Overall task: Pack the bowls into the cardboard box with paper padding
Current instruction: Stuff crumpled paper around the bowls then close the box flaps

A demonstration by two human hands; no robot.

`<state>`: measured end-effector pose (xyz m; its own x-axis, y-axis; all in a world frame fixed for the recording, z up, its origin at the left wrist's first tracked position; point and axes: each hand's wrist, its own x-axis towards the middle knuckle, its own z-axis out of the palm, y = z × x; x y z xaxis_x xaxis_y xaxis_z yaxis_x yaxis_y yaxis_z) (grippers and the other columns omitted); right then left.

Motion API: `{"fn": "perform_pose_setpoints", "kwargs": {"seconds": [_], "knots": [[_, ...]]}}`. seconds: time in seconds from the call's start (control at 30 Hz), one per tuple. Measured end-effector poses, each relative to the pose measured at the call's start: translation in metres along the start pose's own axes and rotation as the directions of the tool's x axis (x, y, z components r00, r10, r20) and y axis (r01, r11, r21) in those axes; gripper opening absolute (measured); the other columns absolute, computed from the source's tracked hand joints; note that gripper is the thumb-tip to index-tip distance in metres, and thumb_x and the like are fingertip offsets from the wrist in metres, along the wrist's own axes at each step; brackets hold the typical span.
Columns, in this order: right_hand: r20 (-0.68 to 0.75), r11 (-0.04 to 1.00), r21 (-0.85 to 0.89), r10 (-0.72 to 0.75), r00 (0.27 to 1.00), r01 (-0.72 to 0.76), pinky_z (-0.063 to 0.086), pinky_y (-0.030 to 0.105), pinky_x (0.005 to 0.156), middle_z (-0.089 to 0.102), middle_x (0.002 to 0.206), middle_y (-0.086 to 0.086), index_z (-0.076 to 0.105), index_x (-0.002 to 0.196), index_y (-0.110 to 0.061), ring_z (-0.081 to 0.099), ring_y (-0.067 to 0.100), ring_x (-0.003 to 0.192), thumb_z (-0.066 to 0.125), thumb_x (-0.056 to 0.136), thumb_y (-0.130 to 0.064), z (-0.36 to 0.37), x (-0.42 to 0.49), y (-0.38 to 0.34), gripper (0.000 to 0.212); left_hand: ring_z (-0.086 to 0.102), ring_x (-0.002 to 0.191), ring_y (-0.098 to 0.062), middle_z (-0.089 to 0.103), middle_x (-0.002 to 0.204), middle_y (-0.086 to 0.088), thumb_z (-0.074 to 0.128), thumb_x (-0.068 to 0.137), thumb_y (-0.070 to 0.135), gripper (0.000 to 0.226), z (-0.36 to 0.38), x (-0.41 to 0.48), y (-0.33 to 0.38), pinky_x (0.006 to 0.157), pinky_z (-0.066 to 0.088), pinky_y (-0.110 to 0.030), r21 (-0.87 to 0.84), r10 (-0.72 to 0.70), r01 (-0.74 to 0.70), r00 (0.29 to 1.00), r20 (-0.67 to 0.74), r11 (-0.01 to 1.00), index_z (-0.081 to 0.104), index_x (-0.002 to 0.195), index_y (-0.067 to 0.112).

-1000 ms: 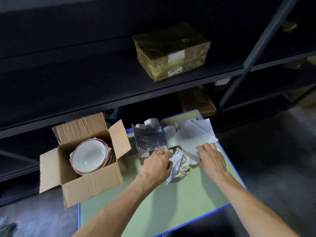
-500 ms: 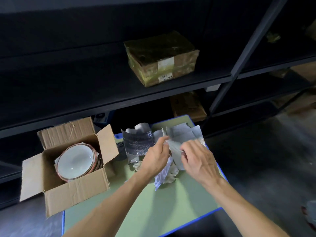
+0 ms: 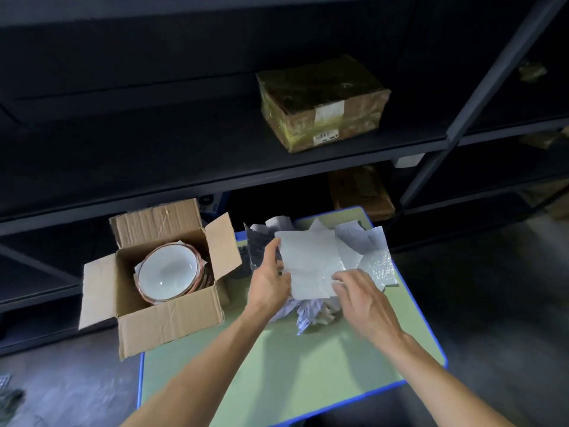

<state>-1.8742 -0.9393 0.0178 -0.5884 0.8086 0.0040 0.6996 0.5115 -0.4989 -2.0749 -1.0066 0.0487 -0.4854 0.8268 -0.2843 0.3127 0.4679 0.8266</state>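
On the green table [image 3: 277, 365] in front of the dark shelving, I have both hands on a flat white sheet [image 3: 311, 260] lifted off the paper pile. My left hand [image 3: 268, 282] pinches its left edge between thumb and fingers, and my right hand [image 3: 366, 306] curls its fingertips onto the lower right corner, though blur there softens the grip. I judge the step in hand to be fetching padding: the bowls [image 3: 167, 272] already lie stacked and tilted in the cardboard box [image 3: 172, 322], the top one bare and facing up, with a little paper showing at the rim. The next move calls for carrying the sheet leftward and laying or tucking it over that top bowl, gently, since the stack leans. The box's right flap [image 3: 224, 245] stands up between the sheet and the opening, so I would need to pass over it. The box sits at the table's left edge and looks partly beyond it; I cannot tell what bears it there. Under my hands lies crumpled paper [image 3: 308, 312], beside it a silvery textured sheet [image 3: 378, 263] and a darker foil piece [image 3: 255, 241]. A taped parcel [image 3: 323, 103] rests on the shelf above, well apart.
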Motion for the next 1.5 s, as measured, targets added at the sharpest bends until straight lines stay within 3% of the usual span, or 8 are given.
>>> {"fn": "perform_pose_setpoints", "kwargs": {"seconds": [0.27,0.53,0.7,0.9,1.13,1.27,1.4,1.5], "knots": [[0.286,0.671,0.326,0.602,0.746,-0.666,0.044,0.041,0.094,0.058,0.123,0.006,0.032,0.147,-0.020,0.059,0.032,0.110,0.040,0.097,-0.037,-0.001,0.040,0.018,0.053,0.064,0.071,-0.008,0.069,0.093,0.012,0.049,0.091,0.009,0.062,-0.017,-0.011,-0.012,0.070,0.051,-0.023,-0.089,-0.079,0.071,0.993,-0.088,0.994,0.035,0.145,0.036],[0.189,0.683,0.413,0.583,0.790,-0.603,0.057,0.049,0.076,0.065,0.064,-0.003,0.066,0.072,-0.017,0.060,0.022,0.064,0.054,0.079,-0.015,-0.004,0.052,0.015,0.014,0.054,0.053,-0.004,0.067,0.082,0.005,0.051,0.092,0.010,0.016,-0.020,-0.022,-0.013,0.056,0.047,-0.017,-0.013,-0.046,0.046,0.998,-0.037,0.999,0.063,0.097,0.019],[0.059,0.765,0.203,0.613,0.788,-0.611,0.039,0.033,0.060,0.058,0.072,0.002,0.052,0.071,-0.015,0.053,0.028,0.071,0.049,0.089,-0.016,-0.018,0.056,0.029,0.018,0.057,0.056,-0.010,0.067,0.069,-0.003,0.050,0.090,0.009,0.015,-0.029,-0.033,-0.015,0.056,0.049,-0.025,0.058,-0.081,0.083,0.996,-0.041,0.995,0.059,0.083,0.018],[0.006,0.770,0.127,0.630,0.777,-0.625,0.040,0.035,0.069,0.060,0.089,0.012,0.051,0.079,-0.015,0.056,0.034,0.087,0.047,0.092,-0.011,-0.020,0.062,0.055,0.013,0.066,0.049,-0.009,0.070,0.063,-0.006,0.042,0.091,0.014,0.016,-0.043,-0.048,-0.009,0.037,0.033,-0.015,0.082,-0.148,0.155,0.985,-0.084,0.984,0.055,0.087,0.006],[-0.028,0.860,-0.093,0.501,0.865,-0.501,0.040,0.044,0.098,0.051,0.136,0.018,0.048,0.139,-0.008,0.040,0.039,0.125,0.050,0.096,-0.016,-0.015,0.057,0.029,0.044,0.058,0.060,-0.010,0.065,0.070,0.003,0.046,0.094,0.020,0.016,-0.039,-0.042,-0.004,0.046,0.036,-0.015,0.157,-0.037,0.061,0.988,-0.148,0.986,0.056,0.082,0.024],[0.072,0.938,0.159,0.300,0.951,-0.308,0.040,0.034,0.098,0.058,0.135,0.003,0.054,0.137,-0.014,0.049,0.023,0.126,0.048,0.102,-0.030,-0.021,0.059,-0.005,0.039,0.050,0.056,-0.006,0.061,0.067,0.006,0.047,0.095,0.020,0.018,-0.043,-0.034,-0.003,0.049,0.036,-0.018,0.123,0.010,0.009,0.989,-0.150,0.992,0.054,0.080,0.028],[0.289,0.853,0.396,0.237,0.927,-0.341,0.037,0.029,0.067,0.057,0.086,-0.008,0.058,0.091,-0.022,0.052,0.012,0.077,0.053,0.096,-0.047,-0.028,0.059,-0.043,0.026,0.050,0.062,-0.008,0.059,0.069,0.005,0.050,0.095,0.016,0.014,-0.057,-0.034,0.000,0.058,0.039,-0.023,0.045,0.047,-0.040,0.982,-0.184,0.998,0.057,0.084,0.021],[0.313,0.811,0.489,0.180,0.933,-0.321,0.045,0.028,0.067,0.066,0.082,-0.010,0.065,0.092,-0.021,0.060,0.014,0.077,0.066,0.088,-0.037,-0.029,0.061,-0.062,0.016,0.047,0.052,-0.003,0.056,0.060,0.010,0.051,0.094,0.016,0.009,-0.070,-0.041,-0.001,0.050,0.035,-0.021,-0.003,0.046,-0.047,0.983,-0.176,0.999,0.058,0.089,0.020]]}}
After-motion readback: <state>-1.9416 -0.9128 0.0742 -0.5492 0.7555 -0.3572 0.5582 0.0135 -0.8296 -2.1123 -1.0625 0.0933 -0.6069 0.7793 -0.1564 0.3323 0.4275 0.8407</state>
